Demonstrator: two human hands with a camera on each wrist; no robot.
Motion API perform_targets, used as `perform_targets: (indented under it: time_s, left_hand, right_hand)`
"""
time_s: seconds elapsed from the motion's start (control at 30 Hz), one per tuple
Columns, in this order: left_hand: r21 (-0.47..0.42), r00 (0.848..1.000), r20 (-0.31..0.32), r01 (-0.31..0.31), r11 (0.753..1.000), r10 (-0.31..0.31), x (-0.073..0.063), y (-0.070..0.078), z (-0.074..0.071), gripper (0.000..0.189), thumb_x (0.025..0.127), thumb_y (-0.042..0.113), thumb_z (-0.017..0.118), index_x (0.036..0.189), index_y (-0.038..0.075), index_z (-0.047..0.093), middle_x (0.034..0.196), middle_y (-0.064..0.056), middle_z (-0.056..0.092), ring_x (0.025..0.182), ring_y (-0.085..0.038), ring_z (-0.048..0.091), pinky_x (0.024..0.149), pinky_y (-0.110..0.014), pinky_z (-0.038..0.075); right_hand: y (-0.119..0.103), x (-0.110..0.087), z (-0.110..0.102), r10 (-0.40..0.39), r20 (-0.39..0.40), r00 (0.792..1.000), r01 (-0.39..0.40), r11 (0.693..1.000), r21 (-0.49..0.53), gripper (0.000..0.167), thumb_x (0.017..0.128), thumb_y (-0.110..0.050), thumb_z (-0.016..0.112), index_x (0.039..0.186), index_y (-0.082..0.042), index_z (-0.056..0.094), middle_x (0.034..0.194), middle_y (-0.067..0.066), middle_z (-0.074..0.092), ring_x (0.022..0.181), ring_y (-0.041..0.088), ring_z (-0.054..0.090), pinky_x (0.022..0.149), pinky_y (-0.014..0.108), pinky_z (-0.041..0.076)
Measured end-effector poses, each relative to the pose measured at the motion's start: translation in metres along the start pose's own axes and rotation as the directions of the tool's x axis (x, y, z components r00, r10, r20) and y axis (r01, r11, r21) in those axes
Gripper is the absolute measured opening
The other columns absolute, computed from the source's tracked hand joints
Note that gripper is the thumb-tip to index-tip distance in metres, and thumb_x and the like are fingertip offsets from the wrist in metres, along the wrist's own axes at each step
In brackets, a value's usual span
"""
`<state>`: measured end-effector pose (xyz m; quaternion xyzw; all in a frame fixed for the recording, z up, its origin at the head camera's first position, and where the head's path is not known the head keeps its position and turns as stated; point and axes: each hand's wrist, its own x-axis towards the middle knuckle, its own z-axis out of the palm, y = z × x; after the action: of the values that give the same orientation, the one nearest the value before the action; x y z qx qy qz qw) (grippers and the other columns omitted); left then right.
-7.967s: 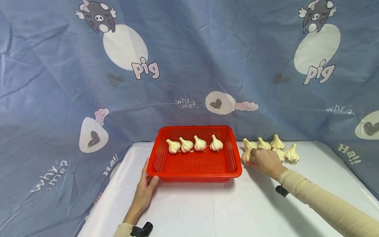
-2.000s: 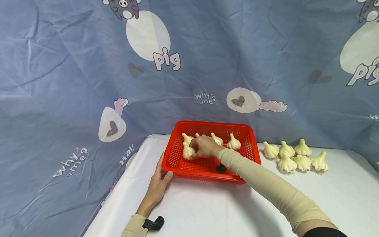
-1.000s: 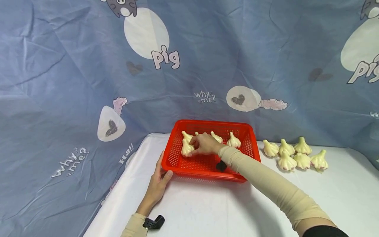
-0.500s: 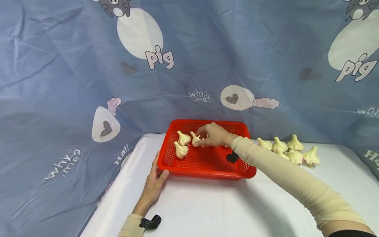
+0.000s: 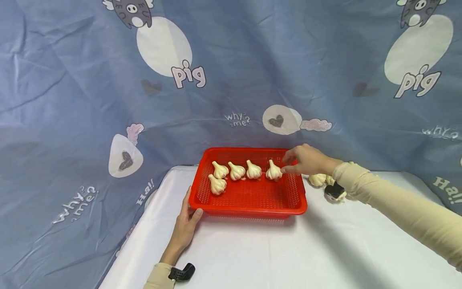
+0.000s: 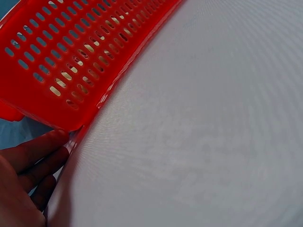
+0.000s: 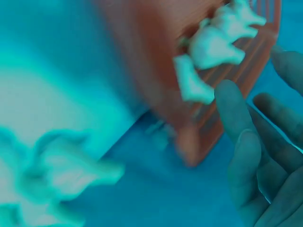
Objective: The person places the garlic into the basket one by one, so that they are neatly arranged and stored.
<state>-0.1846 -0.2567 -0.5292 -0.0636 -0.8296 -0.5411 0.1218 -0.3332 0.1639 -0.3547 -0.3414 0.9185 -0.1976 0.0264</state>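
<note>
In the head view a red basket (image 5: 249,209) holds several garlic bulbs. A row of them lies along the back, from one bulb (image 5: 220,171) at the left to another (image 5: 274,171) at the right. One more bulb (image 5: 218,185) lies in front of the leftmost. My left hand (image 5: 185,228) rests against the front left corner, fingers along the side and thumb at the front; the left wrist view shows its straight fingers (image 6: 40,153) touching the basket. Over the right rim is my right hand (image 5: 306,160), its fingers spread and holding nothing, fingertips near the rightmost bulb.
To the right of the basket, more garlic bulbs (image 5: 317,179) lie on the white tabletop (image 5: 234,253), mostly hidden behind my right forearm (image 5: 393,200). A blue printed cloth (image 5: 231,80) hangs behind the table.
Eight seconds ago my right hand was at the bulbs on the right; later it set a bulb at the basket's left, released it, and moved right. My left hand stays at the corner.
</note>
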Motion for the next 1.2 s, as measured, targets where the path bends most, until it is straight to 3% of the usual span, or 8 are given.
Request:
perform_targets:
  time_s: [0.2, 0.5, 0.77, 0.9, 1.0, 1.2]
  left_hand:
    - [0.015, 1.000, -0.002, -0.004, 1.000, 0.004, 0.000, 0.002, -0.001, 0.082, 0.105, 0.019, 0.060, 0.172, 0.033, 0.015, 0.170, -0.012, 0.040, 0.131, -0.037, 0.066, 0.113, -0.065, 0.043]
    - [0.018, 1.000, -0.001, 0.014, 1.000, -0.014, 0.003, -0.001, -0.002, 0.082, 0.106, 0.021, 0.059, 0.172, 0.034, 0.013, 0.174, -0.006, 0.032, 0.132, -0.034, 0.064, 0.115, -0.060, 0.043]
    - [0.010, 1.000, 0.001, 0.022, 1.000, -0.022, -0.001, 0.000, 0.001, 0.083, 0.105, 0.021, 0.061, 0.171, 0.037, 0.013, 0.172, -0.005, 0.036, 0.133, -0.032, 0.064, 0.116, -0.059, 0.042]
    - [0.026, 1.000, -0.006, 0.024, 0.999, -0.024, -0.001, 0.001, 0.001, 0.082, 0.105, 0.021, 0.060, 0.172, 0.035, 0.014, 0.172, -0.003, 0.038, 0.131, -0.027, 0.065, 0.115, -0.042, 0.045]
    - [0.031, 1.000, -0.009, 0.027, 0.999, -0.027, -0.001, 0.001, 0.002, 0.082, 0.106, 0.021, 0.060, 0.172, 0.035, 0.014, 0.172, -0.004, 0.038, 0.131, -0.026, 0.065, 0.113, -0.035, 0.045]
    - [0.032, 1.000, -0.011, 0.020, 0.999, -0.020, -0.001, 0.000, 0.002, 0.082, 0.106, 0.021, 0.059, 0.172, 0.035, 0.013, 0.172, -0.007, 0.037, 0.132, -0.029, 0.065, 0.115, -0.057, 0.043]
  right_hand:
    - [0.027, -0.051, -0.024, 0.099, 0.036, 0.994, -0.098, 0.995, -0.015, 0.025, 0.090, -0.028, 0.086, 0.105, -0.008, 0.080, 0.096, 0.003, 0.083, 0.082, 0.019, 0.079, 0.085, 0.048, 0.062]
    - [0.052, -0.096, -0.044, 0.195, 0.065, 0.979, -0.198, 0.980, 0.037, 0.031, 0.097, -0.020, 0.078, 0.120, 0.001, 0.075, 0.107, 0.015, 0.081, 0.060, 0.007, 0.072, 0.061, 0.026, 0.060]
    - [0.073, -0.130, -0.027, 0.213, 0.062, 0.975, -0.213, 0.977, -0.017, 0.037, 0.096, -0.026, 0.079, 0.118, 0.003, 0.074, 0.103, 0.013, 0.081, 0.055, 0.010, 0.070, 0.065, 0.029, 0.060]
    - [0.080, -0.140, -0.014, 0.169, 0.025, 0.985, -0.165, 0.980, -0.110, 0.033, 0.092, -0.027, 0.083, 0.112, -0.002, 0.077, 0.100, 0.008, 0.082, 0.068, 0.012, 0.075, 0.074, 0.040, 0.062]
    - [0.082, -0.145, -0.006, 0.148, -0.006, 0.989, -0.146, 0.973, -0.178, 0.032, 0.088, -0.028, 0.086, 0.110, -0.006, 0.079, 0.099, 0.005, 0.082, 0.079, 0.018, 0.076, 0.074, 0.046, 0.061]
    - [0.086, -0.152, 0.009, 0.135, -0.053, 0.989, -0.144, 0.961, -0.238, 0.032, 0.083, -0.028, 0.089, 0.105, -0.008, 0.078, 0.095, 0.003, 0.081, 0.086, 0.029, 0.077, 0.068, 0.049, 0.059]
